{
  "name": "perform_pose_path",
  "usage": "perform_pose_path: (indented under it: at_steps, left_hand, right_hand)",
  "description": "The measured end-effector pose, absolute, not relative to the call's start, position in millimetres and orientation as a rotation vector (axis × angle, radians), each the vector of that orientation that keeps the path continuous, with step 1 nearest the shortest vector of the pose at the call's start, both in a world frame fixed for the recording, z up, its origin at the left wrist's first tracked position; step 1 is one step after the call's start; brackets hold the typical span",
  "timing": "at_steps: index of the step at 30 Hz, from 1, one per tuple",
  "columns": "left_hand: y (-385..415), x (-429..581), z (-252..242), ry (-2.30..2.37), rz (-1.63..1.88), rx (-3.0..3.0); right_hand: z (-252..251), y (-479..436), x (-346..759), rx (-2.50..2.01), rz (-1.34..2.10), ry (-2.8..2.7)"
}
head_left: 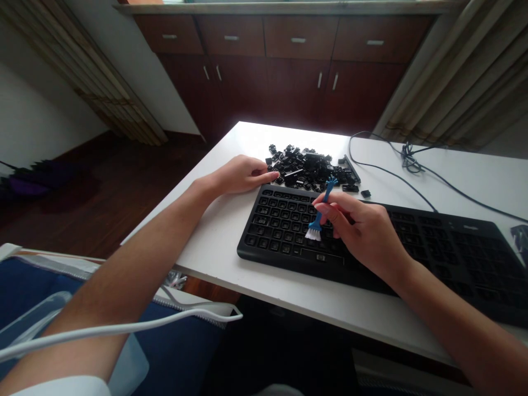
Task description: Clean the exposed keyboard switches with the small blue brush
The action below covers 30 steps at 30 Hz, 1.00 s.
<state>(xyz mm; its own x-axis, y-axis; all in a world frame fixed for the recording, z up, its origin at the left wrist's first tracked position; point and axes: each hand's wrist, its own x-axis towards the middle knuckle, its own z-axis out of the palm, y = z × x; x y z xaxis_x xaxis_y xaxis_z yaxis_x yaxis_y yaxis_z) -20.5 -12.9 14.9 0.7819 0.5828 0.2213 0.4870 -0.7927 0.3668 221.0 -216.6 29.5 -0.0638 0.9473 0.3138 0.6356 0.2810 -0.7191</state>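
Note:
My right hand [363, 225] pinches a small blue brush [329, 190] by its handle. The white bristles [313, 235] point down onto the key wells of a black keyboard [280, 258], left of its middle. Its keycaps are off, leaving rows of bare square sockets. At the keyboard's far left corner, my left hand [243, 173] rests on the table with thumb and fingers apart. Its fingertips reach the edge of a heap of loose black keycaps [307, 168] behind the keyboard. Nothing shows in that hand, though some fingers are partly hidden.
The white table [206, 220] carries all of this. A black cable [406, 159] lies tangled at the back right, and a dark object [520, 239] sits at the right edge. A white cord [177, 319] crosses over a blue bag [177, 346] at lower left. Wooden cabinets [297, 82] stand beyond.

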Motion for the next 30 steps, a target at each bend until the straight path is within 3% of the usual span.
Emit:
perform_pose_path:
  at_steps: [30]
  left_hand:
    - [-13.0, -19.7, 15.2, 0.83, 0.469, 2.68]
  right_hand:
    - [30.9, -219.0, 219.1, -1.336, 0.123, -1.959]
